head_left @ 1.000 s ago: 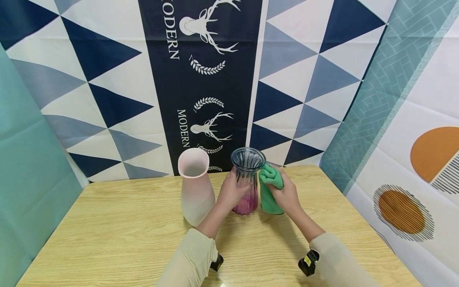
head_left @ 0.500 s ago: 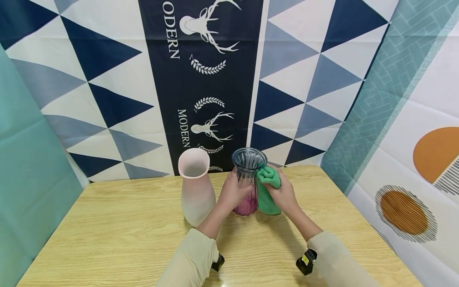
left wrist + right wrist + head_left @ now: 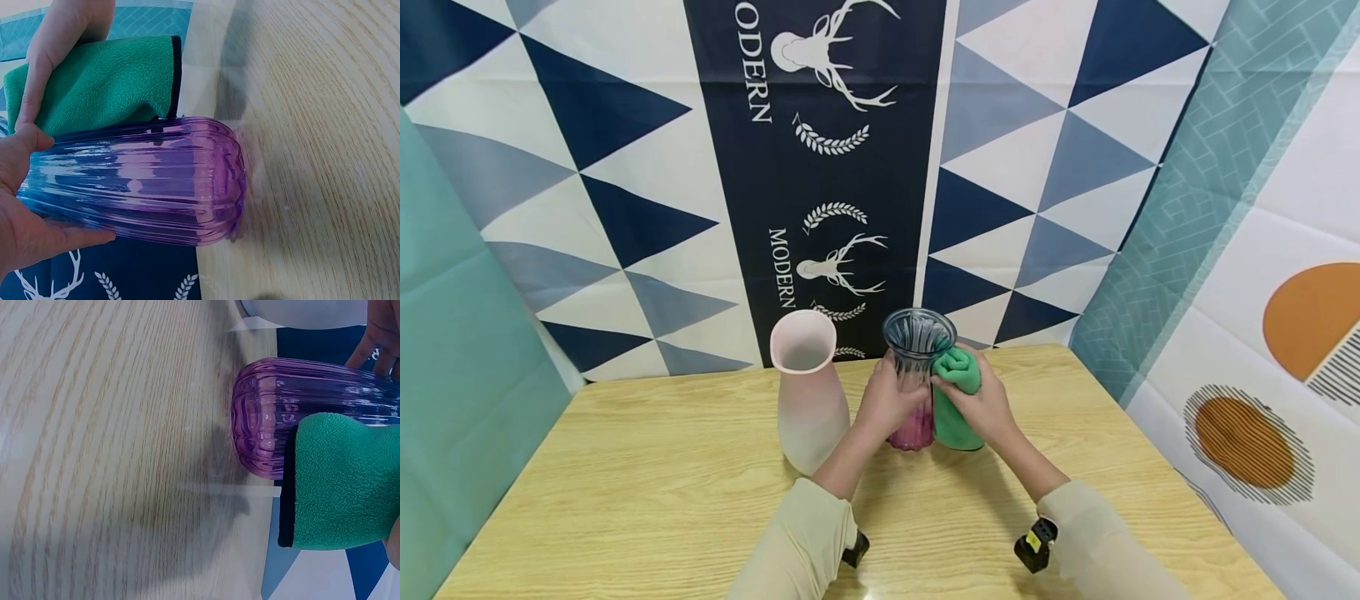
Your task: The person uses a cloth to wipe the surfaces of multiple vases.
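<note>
A ribbed glass vase [image 3: 913, 429], blue at the flared rim and fading to purple at the base, stands upright on the table. My left hand [image 3: 883, 402] grips its left side below the neck, thumb across the front; the left wrist view shows that hand [image 3: 22, 206] around the bluish part of the glass. In my right hand [image 3: 988, 404] is a rolled green cloth [image 3: 957, 421] with a dark edge, held against the vase's right side. The right wrist view has the cloth [image 3: 344, 487] overlapping the purple glass [image 3: 265, 419].
To the left of my left hand stands a tall pale pink and white vase [image 3: 812, 417]. The wood-grain table [image 3: 647, 483] ends at a patterned backdrop [image 3: 842, 192] behind the vases. Hanging sheets [image 3: 467, 350] border both sides.
My right hand has shifted slightly left with the green cloth, bringing it closer along the glass vase's side. The left hand has stayed in place on the vase.
</note>
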Action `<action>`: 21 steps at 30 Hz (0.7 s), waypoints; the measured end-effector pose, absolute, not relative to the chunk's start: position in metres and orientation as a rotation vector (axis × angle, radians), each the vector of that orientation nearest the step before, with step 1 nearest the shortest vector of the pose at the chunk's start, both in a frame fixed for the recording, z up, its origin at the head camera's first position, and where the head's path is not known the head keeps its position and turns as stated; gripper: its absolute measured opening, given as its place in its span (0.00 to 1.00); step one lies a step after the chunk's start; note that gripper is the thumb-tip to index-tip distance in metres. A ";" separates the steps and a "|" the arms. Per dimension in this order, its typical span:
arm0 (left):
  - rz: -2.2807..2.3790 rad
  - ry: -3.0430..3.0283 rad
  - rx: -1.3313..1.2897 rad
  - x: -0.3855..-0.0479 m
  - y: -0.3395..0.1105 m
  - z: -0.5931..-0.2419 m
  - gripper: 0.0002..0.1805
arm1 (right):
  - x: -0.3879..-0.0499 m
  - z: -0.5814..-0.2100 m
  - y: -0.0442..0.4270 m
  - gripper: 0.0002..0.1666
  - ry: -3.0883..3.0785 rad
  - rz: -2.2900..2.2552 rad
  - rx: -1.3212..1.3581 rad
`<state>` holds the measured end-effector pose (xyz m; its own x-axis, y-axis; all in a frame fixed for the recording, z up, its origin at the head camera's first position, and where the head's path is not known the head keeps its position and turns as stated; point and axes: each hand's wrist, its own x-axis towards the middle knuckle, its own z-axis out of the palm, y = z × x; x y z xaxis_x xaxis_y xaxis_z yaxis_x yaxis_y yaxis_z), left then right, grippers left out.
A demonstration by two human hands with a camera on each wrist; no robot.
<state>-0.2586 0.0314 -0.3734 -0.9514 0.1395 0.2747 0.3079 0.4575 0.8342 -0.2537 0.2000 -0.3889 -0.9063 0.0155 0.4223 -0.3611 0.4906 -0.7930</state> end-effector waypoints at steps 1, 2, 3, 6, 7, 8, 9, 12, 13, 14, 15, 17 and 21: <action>-1.506 -2.535 -0.393 -0.259 0.031 -0.374 0.39 | -0.254 -0.389 0.200 0.39 -2.375 1.388 0.278; -1.508 -2.534 -0.391 -0.259 0.031 -0.374 0.39 | -0.254 -0.389 0.200 0.39 -2.382 1.390 0.269; -1.517 -2.532 -0.390 -0.258 0.031 -0.374 0.39 | -0.254 -0.389 0.200 0.39 -2.387 1.392 0.263; -1.532 -2.527 -0.387 -0.258 0.031 -0.374 0.39 | -0.254 -0.389 0.200 0.37 -2.391 1.403 0.251; -1.535 -2.527 -0.387 -0.258 0.031 -0.374 0.39 | -0.254 -0.389 0.200 0.36 -2.389 1.411 0.252; -1.536 -2.527 -0.386 -0.259 0.031 -0.374 0.38 | -0.254 -0.389 0.200 0.35 -2.382 1.421 0.254; -1.535 -2.526 -0.386 -0.259 0.031 -0.374 0.38 | -0.253 -0.389 0.200 0.34 -2.377 1.426 0.256; -1.522 -2.533 -0.382 -0.259 0.031 -0.374 0.38 | -0.253 -0.388 0.199 0.32 -2.361 1.431 0.255; -1.522 -2.534 -0.383 -0.259 0.031 -0.374 0.38 | -0.253 -0.388 0.199 0.32 -2.357 1.428 0.252; -1.523 -2.532 -0.386 -0.259 0.031 -0.374 0.39 | -0.253 -0.387 0.198 0.31 -2.351 1.424 0.252; -1.523 -2.530 -0.389 -0.259 0.031 -0.374 0.39 | -0.253 -0.387 0.198 0.31 -2.348 1.415 0.252; -1.531 -2.524 -0.396 -0.260 0.031 -0.375 0.38 | -0.254 -0.387 0.198 0.31 -2.339 1.398 0.250; -1.521 -2.527 -0.396 -0.261 0.031 -0.375 0.39 | -0.255 -0.388 0.198 0.31 -2.328 1.374 0.262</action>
